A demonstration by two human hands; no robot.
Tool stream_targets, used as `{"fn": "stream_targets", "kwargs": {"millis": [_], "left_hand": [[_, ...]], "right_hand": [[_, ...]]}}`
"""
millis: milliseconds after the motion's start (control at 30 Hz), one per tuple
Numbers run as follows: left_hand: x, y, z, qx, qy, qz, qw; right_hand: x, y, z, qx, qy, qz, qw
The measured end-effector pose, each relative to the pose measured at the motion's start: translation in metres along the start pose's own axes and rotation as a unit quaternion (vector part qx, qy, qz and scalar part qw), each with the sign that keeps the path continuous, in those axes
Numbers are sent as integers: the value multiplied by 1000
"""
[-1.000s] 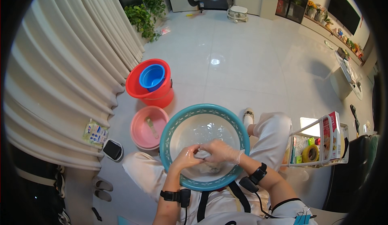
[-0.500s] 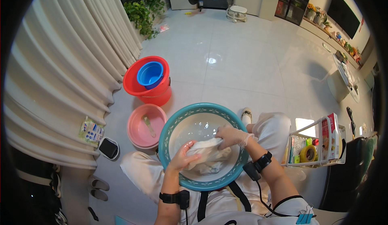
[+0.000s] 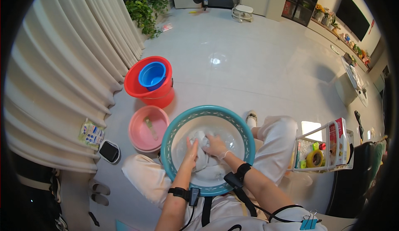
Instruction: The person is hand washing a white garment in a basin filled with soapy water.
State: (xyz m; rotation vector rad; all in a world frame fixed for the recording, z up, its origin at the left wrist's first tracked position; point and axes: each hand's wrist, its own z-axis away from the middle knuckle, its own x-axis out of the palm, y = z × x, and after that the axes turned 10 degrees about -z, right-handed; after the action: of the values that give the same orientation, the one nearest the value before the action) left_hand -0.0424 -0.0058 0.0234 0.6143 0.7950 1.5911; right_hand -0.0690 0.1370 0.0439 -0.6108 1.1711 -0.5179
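A teal-rimmed basin [image 3: 167,160] with a white inside stands between my knees and holds water. Down in it lies a wet white cloth [image 3: 202,159], bunched and partly under the water. My left hand [image 3: 190,153] grips the cloth's left side, fingers bent around it. On the other side my right hand [image 3: 216,146], in a thin see-through glove, holds the cloth with curled fingers. Some fingertips are hidden by the fabric. The cloth's kind cannot be made out.
Left of the basin are a pink basin [image 3: 139,138] with a pale green strip-like thing inside and a red bucket [image 3: 163,99] holding a blue tub [image 3: 152,76]. At right stands a white caddy [image 3: 322,169] with yellow tape. A white scale-like device [image 3: 109,152] lies by the curtain [image 3: 62,85].
Both hands have lowered the cloth from above the basin into the water. They have come closer together, and the cloth is now bunched between them.
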Motion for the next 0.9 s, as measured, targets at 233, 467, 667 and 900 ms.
{"fn": "stream_targets", "kwargs": {"millis": [233, 467, 667, 900], "left_hand": [[-30, -18, -10, -38, -218, 307, 926], [-38, -22, -3, -133, -213, 278, 927], [-19, -23, -4, 83, -53, 241, 966], [-13, 28, 24, 193, 71, 157, 966]], "right_hand": [[22, -53, 52, -191, 44, -191, 962], [6, -81, 78, -211, 67, -168, 961], [-14, -69, 61, -212, 1, -201, 957], [-40, -13, 53, -27, -69, -324, 943]]}}
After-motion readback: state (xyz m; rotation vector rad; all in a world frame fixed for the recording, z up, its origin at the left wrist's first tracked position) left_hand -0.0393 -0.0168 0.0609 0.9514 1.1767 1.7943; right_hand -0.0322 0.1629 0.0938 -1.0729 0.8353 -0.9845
